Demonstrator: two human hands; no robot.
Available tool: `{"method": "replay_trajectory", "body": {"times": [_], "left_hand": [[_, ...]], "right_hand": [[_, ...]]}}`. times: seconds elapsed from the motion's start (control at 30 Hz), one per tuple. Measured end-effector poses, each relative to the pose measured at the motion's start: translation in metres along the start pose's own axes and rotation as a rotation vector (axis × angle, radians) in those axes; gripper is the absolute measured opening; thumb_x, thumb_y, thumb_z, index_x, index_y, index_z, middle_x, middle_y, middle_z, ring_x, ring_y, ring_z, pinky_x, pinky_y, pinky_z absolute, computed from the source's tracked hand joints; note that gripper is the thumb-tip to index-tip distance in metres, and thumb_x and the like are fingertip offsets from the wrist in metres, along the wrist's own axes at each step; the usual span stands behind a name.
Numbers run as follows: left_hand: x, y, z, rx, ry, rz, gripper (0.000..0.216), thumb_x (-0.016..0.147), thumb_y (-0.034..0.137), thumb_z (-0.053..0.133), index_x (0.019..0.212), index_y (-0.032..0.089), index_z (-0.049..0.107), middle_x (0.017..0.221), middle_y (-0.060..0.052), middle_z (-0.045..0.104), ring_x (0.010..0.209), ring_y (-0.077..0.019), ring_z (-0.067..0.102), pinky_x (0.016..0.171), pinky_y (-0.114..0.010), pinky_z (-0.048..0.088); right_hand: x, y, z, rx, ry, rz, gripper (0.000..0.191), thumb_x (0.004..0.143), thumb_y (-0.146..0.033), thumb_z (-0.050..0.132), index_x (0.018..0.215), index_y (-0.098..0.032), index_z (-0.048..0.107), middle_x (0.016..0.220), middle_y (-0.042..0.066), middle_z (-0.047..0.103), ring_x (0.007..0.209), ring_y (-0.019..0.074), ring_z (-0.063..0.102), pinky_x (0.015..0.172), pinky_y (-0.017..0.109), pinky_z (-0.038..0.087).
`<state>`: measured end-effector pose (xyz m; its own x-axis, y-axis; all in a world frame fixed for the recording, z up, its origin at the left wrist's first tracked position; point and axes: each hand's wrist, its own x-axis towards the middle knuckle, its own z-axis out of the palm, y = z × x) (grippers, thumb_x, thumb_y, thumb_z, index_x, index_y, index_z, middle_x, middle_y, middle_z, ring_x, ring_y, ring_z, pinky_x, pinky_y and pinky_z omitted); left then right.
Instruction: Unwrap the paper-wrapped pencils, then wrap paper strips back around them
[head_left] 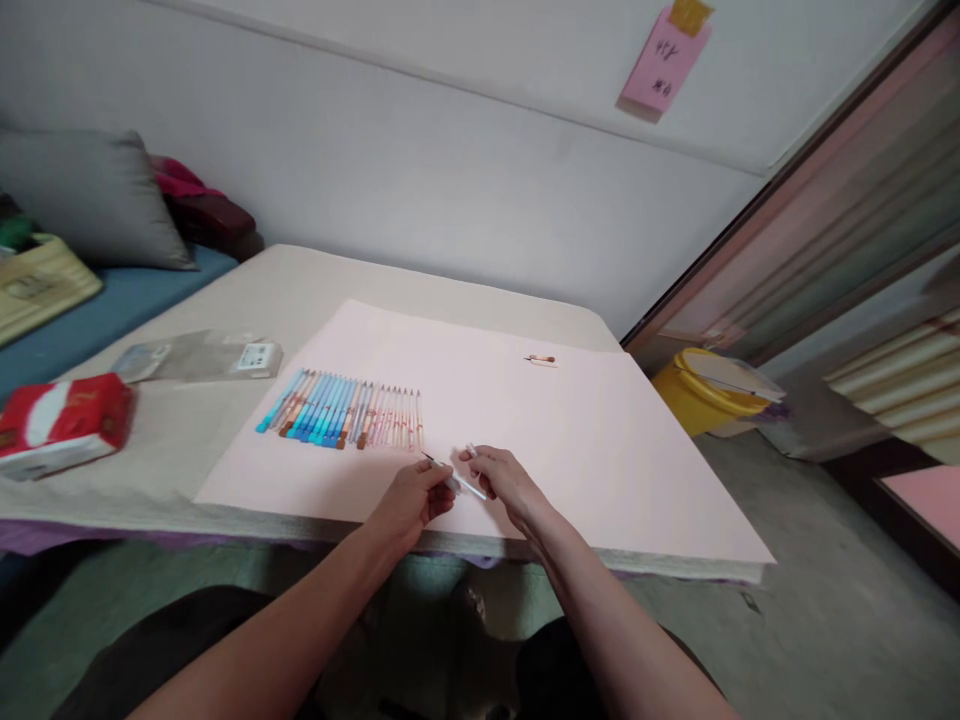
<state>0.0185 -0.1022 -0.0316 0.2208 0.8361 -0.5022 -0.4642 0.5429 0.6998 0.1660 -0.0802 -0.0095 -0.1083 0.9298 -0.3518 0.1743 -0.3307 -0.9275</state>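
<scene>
Close to the front of the table, my left hand point(414, 500) pinches a slim white pen point(472, 489) whose dark tip points up and to the left. Right beside it, the fingers of my right hand point(501, 478) are closed on a small whitish piece, perhaps a pen cap point(471, 450); its exact kind is too small to make out. Left of my hands, several pens point(341, 410) lie side by side in a row, running from blue through brown to pale pink. Their dark tips face the wall.
Pink paper point(600, 450) covers much of the table. A brown-ended pen point(541, 358) lies toward the back. At the left are a clear plastic sleeve point(199, 355) and a red tissue pack point(64, 425). A yellow bucket point(705, 395) stands past the right edge.
</scene>
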Motion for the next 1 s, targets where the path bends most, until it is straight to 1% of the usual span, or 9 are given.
{"method": "replay_trajectory", "body": {"times": [0.1, 0.23, 0.4, 0.5, 0.57, 0.63, 0.73, 0.83, 1.0], "left_hand": [[-0.002, -0.006, 0.004, 0.050, -0.042, -0.038, 0.019, 0.068, 0.025, 0.068, 0.076, 0.011, 0.058, 0.062, -0.002, 0.061, 0.049, -0.0070, 0.054, 0.048, -0.018, 0.045], [-0.002, -0.011, 0.005, 0.069, -0.044, -0.037, 0.022, 0.066, 0.027, 0.070, 0.078, 0.012, 0.059, 0.063, -0.002, 0.060, 0.050, -0.0072, 0.054, 0.050, -0.019, 0.044], [0.002, -0.012, 0.002, 0.078, -0.003, -0.008, 0.022, 0.066, 0.028, 0.070, 0.079, 0.013, 0.060, 0.063, 0.000, 0.060, 0.052, -0.0076, 0.054, 0.052, -0.019, 0.044], [0.002, -0.013, 0.002, 0.071, 0.017, 0.008, 0.020, 0.067, 0.026, 0.069, 0.080, 0.014, 0.062, 0.065, 0.000, 0.059, 0.055, -0.0075, 0.054, 0.055, -0.019, 0.045], [0.002, -0.014, 0.002, 0.050, 0.035, 0.010, 0.017, 0.066, 0.022, 0.069, 0.080, 0.014, 0.062, 0.066, -0.001, 0.060, 0.056, -0.0078, 0.055, 0.057, -0.020, 0.046], [0.002, -0.015, 0.002, 0.014, 0.044, 0.001, 0.014, 0.067, 0.019, 0.068, 0.079, 0.014, 0.062, 0.069, -0.002, 0.061, 0.059, -0.0087, 0.057, 0.059, -0.020, 0.047], [0.003, -0.015, 0.003, -0.046, 0.026, -0.003, 0.009, 0.070, 0.018, 0.066, 0.075, 0.013, 0.061, 0.070, -0.003, 0.062, 0.062, -0.0105, 0.059, 0.063, -0.022, 0.049], [0.004, -0.015, 0.003, -0.081, -0.003, 0.014, 0.009, 0.071, 0.020, 0.066, 0.072, 0.013, 0.061, 0.070, -0.004, 0.063, 0.063, -0.0117, 0.059, 0.064, -0.024, 0.049], [0.003, -0.013, 0.002, -0.083, 0.014, 0.013, 0.011, 0.071, 0.022, 0.065, 0.074, 0.013, 0.059, 0.071, -0.005, 0.064, 0.067, -0.0143, 0.061, 0.064, -0.026, 0.050]], "right_hand": [[0.002, 0.005, 0.006, -0.017, -0.056, -0.040, 0.018, 0.069, -0.023, 0.051, 0.080, -0.015, 0.063, 0.057, -0.005, 0.047, 0.049, 0.0091, 0.038, 0.046, 0.022, 0.026], [0.005, 0.012, 0.015, -0.087, -0.170, -0.175, 0.020, 0.078, -0.032, 0.050, 0.074, -0.015, 0.061, 0.066, -0.001, 0.054, 0.061, 0.0116, 0.045, 0.055, 0.023, 0.032], [0.000, 0.005, 0.016, -0.349, -0.233, -0.332, 0.034, 0.089, -0.037, 0.038, 0.067, -0.017, 0.055, 0.064, -0.001, 0.051, 0.064, 0.0130, 0.046, 0.061, 0.025, 0.034], [-0.005, -0.002, 0.014, -0.492, -0.242, -0.403, 0.034, 0.092, -0.034, 0.034, 0.070, -0.017, 0.055, 0.070, 0.000, 0.054, 0.070, 0.0136, 0.048, 0.067, 0.025, 0.035], [-0.008, -0.004, 0.012, -0.547, -0.262, -0.399, 0.026, 0.090, -0.026, 0.037, 0.078, -0.017, 0.058, 0.080, 0.001, 0.058, 0.077, 0.0146, 0.050, 0.071, 0.026, 0.036], [-0.009, -0.004, 0.011, -0.585, -0.286, -0.380, 0.019, 0.084, -0.015, 0.040, 0.086, -0.018, 0.059, 0.089, 0.002, 0.060, 0.084, 0.0155, 0.051, 0.075, 0.026, 0.037], [-0.010, -0.001, 0.011, -0.637, -0.282, -0.359, 0.033, 0.073, -0.005, 0.042, 0.098, -0.018, 0.059, 0.099, 0.004, 0.060, 0.092, 0.0165, 0.052, 0.081, 0.027, 0.037], [-0.011, 0.003, 0.016, -0.727, -0.219, -0.360, 0.038, 0.070, -0.004, 0.042, 0.103, -0.016, 0.057, 0.103, 0.006, 0.059, 0.094, 0.0169, 0.053, 0.082, 0.027, 0.038], [-0.008, 0.010, 0.026, -0.944, -0.118, -0.382, 0.032, 0.073, -0.005, 0.043, 0.100, -0.018, 0.056, 0.099, 0.006, 0.059, 0.088, 0.0168, 0.055, 0.076, 0.026, 0.039]]}}
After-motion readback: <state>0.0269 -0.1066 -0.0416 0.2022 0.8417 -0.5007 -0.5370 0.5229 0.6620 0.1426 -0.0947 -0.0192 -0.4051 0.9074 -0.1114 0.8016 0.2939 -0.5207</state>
